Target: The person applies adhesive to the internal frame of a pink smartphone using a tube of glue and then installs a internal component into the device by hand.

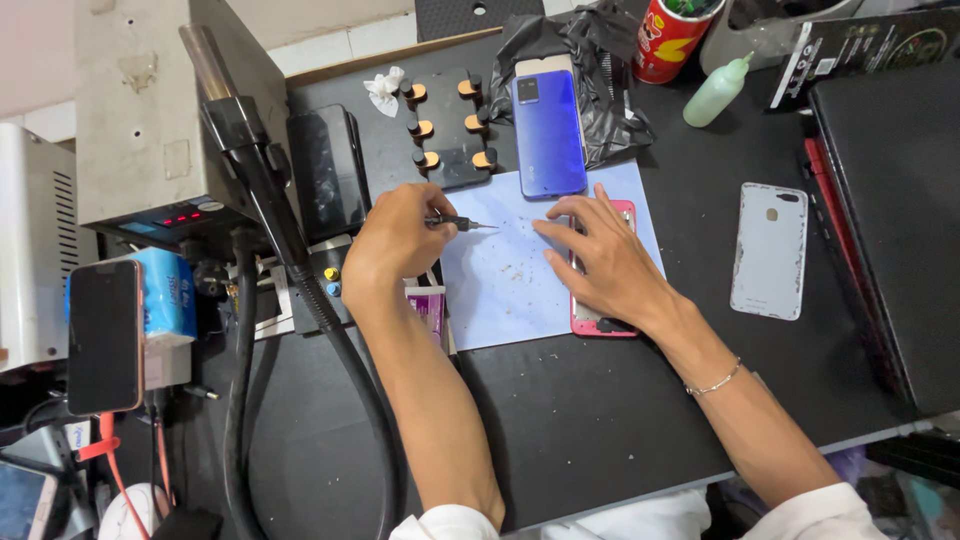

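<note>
A pink phone (600, 325) is seen just right of the frame's centre, lying on a pale blue mat (500, 290) and largely covered by the right hand (600, 255). The right hand is laid flat on it, fingers spread and pointing toward the upper left. A small screwdriver (462, 223) is pinched between the thumb and fingers of the left hand (395, 240), left of centre; its tip is held over the mat, just beside the right fingertips. Small specks, possibly screws, are scattered on the mat.

A blue phone (548, 135) is placed face down at the mat's upper edge, partly on a black plastic bag (600, 60). To its left a black holder with orange knobs (445, 125) is set beside a crumpled tissue (385, 85). A white phone back cover (768, 250) lies at the right, well apart from the mat. At the top right a red can (668, 38) and a green squeeze bottle (716, 92) are seen. A grey machine (150, 110) with a black hose (300, 300) fills the upper left, and a dark phone (104, 338) is mounted at the left edge.
</note>
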